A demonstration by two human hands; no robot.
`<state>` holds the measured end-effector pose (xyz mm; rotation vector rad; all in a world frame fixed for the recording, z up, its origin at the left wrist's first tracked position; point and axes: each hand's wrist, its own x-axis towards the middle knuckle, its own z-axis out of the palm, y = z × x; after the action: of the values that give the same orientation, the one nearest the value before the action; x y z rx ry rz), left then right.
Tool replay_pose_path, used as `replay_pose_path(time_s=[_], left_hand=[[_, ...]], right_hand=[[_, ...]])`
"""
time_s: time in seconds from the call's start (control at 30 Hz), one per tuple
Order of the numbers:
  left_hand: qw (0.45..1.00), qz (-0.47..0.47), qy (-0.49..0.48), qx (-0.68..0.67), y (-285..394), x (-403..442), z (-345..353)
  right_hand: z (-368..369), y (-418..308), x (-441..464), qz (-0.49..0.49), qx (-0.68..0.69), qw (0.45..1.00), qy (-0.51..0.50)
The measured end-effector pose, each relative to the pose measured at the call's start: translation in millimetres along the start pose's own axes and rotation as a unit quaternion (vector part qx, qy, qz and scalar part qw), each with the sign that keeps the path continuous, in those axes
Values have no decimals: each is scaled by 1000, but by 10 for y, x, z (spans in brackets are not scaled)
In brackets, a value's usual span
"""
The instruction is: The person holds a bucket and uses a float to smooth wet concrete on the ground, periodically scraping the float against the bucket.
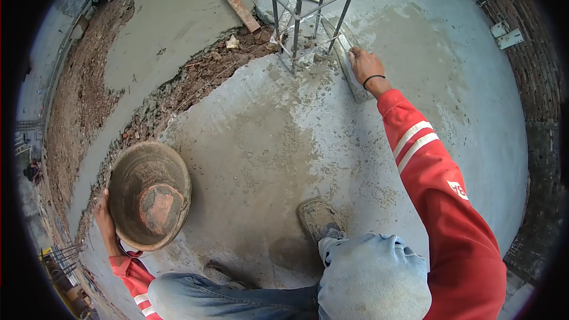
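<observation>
Trowel point(344, 62), long, smeared grey, right fingers point(357, 57) gripping it, crusted basin point(128, 169), left fingers point(105, 201) clasping its side

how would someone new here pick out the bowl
On the grey floor, follow the dirt strip from the upright bars toward the lower left. There the left hand holds the bowl by its side. It alone there is round and hollow, with a reddish patch inside.

One basin point(127, 169), one long float point(344, 57), four upright steel bars point(297, 18), one board point(240, 9), two hands point(365, 70), one black wristband point(373, 77), two white stripes point(412, 138) on the right sleeve point(438, 192), two shoes point(317, 218).
</observation>
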<state>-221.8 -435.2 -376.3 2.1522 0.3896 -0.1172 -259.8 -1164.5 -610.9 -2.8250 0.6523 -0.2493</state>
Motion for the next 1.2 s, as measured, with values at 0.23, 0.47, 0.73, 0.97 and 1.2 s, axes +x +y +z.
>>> replay_pose_path(time_s=[0.23,0.47,0.73,0.97,1.2], left_hand=[[998,-31,-25,54,-181,53,-205],[998,9,68,-11,-105,-97,-14],[999,13,40,34,-249,42,-189],[997,17,81,-7,-44,-108,47],[997,12,73,18,-81,-51,48]], right_hand=[[-156,58,-278,6,-2,999,-34],[-42,-11,155,19,-26,999,-17],[-196,-20,-208,37,-18,998,-42],[-102,-238,-172,56,8,998,-41],[9,4,290,38,-57,998,-13]])
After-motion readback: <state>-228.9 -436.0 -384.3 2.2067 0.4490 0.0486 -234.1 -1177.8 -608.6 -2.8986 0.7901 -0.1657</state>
